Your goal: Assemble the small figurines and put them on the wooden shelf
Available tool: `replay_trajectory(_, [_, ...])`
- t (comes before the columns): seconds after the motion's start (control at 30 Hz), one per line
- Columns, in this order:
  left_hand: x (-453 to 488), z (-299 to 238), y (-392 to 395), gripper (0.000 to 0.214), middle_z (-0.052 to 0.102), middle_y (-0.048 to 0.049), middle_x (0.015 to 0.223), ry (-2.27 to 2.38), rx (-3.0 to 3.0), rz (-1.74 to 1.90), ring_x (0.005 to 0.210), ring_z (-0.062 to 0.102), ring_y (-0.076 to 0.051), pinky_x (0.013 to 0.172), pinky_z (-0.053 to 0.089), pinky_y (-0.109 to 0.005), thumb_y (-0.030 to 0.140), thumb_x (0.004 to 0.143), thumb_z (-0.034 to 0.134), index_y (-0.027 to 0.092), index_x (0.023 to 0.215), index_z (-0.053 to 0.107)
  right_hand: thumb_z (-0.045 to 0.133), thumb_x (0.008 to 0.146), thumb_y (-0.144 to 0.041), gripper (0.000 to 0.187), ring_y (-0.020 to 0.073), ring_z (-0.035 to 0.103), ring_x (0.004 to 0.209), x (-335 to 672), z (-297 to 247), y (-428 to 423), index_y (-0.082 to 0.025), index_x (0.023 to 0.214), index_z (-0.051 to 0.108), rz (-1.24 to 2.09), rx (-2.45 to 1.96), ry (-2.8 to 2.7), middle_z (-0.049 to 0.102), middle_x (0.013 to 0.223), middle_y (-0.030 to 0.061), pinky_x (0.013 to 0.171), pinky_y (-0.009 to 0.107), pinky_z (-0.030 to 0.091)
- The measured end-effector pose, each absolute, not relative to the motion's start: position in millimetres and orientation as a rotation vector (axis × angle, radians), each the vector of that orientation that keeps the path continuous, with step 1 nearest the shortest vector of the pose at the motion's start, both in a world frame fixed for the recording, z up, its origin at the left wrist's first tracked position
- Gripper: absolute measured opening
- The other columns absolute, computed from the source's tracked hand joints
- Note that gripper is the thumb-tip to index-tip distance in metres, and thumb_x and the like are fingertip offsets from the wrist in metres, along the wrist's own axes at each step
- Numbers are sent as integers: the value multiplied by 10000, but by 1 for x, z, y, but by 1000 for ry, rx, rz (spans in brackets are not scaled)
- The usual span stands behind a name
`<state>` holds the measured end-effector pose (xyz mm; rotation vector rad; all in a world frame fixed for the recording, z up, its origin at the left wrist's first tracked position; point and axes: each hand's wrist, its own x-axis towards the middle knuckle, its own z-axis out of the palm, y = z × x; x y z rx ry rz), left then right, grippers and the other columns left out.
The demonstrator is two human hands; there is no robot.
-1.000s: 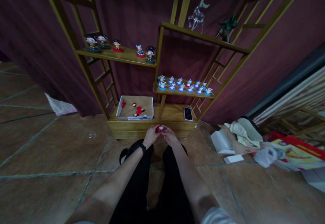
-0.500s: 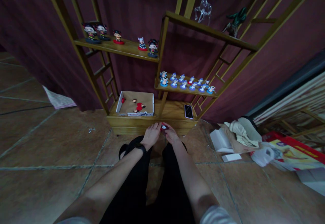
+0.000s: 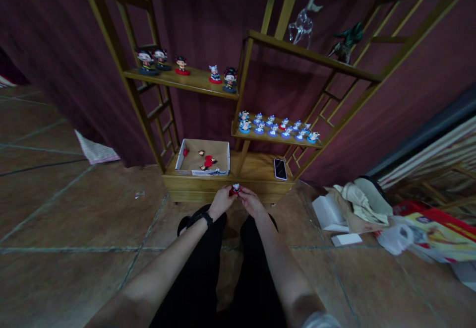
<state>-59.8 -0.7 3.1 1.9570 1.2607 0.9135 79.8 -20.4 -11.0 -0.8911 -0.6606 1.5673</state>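
Between my two hands is a small figurine (image 3: 236, 188) with a whitish top and a red base, held upright in front of the low cabinet. My left hand (image 3: 222, 201) is closed on its left side. My right hand (image 3: 250, 200) pinches its right side with the fingertips. Just beyond, on the cabinet top (image 3: 256, 167), stands an open cardboard box (image 3: 186, 171) with red bases and several small dark-haired figure pieces inside. Finer detail of the held figurine is too small to make out.
Several figurines stand on the upper left shelf (image 3: 201, 86), and rows of blue-white ones on the lower right shelf (image 3: 238, 130). A phone (image 3: 280, 169) lies on the cabinet. A glass deer (image 3: 302, 25) stands above. White boxes (image 3: 329, 213) and a plastic bag (image 3: 396, 237) sit on the floor at right.
My hands have shifted on the figurine, and its whitish top and red base now show more clearly between them. The whole view has moved slightly; the shelf items stay in place.
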Motion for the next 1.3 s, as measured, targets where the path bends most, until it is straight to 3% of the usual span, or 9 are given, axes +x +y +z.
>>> replay_trajectory(0.1, [-62,0,3,142,624,-44,731,1221,1765,941,747,577,-195,735,421,-287,202,664,633,163,800,632,711,576,-156,273,165,605,903,78,-9,-21,-173,845,664,1576,-874,-684,690,905,31,860,297,413])
replay_trajectory(0.23, [-64,-4,6,159,653,-35,729,1080,1578,954,714,588,-186,697,438,-276,243,648,640,153,780,645,736,557,-176,270,167,618,869,75,-8,-21,-174,817,665,1556,-870,-651,696,878,32,839,301,436])
replay_trajectory(0.67, [-62,1,5,316,678,-75,812,867,1298,885,755,599,-173,733,451,-293,295,607,710,102,852,660,773,508,-214,284,188,631,842,78,-2,-28,-174,750,629,1537,-859,-620,683,729,23,766,319,473])
replay_trajectory(1.03, [-64,2,3,341,685,-82,834,924,1278,888,751,604,-169,718,445,-280,309,618,705,101,885,665,748,547,-255,350,173,620,768,80,0,-43,-211,872,626,1401,-965,-568,675,791,21,718,344,485])
replay_trajectory(1.17, [-64,0,4,334,687,-76,841,950,1270,913,756,601,-167,720,441,-274,295,621,704,107,895,666,707,599,-250,281,153,598,755,92,44,-57,-206,866,630,1143,-1002,-530,670,877,42,714,331,486])
replay_trajectory(1.3, [-64,-1,3,310,686,-78,814,955,1238,910,745,600,-166,719,441,-273,275,628,702,101,883,670,587,759,-291,278,159,587,904,132,135,-76,-223,1028,588,754,-820,-854,631,1005,51,781,352,482])
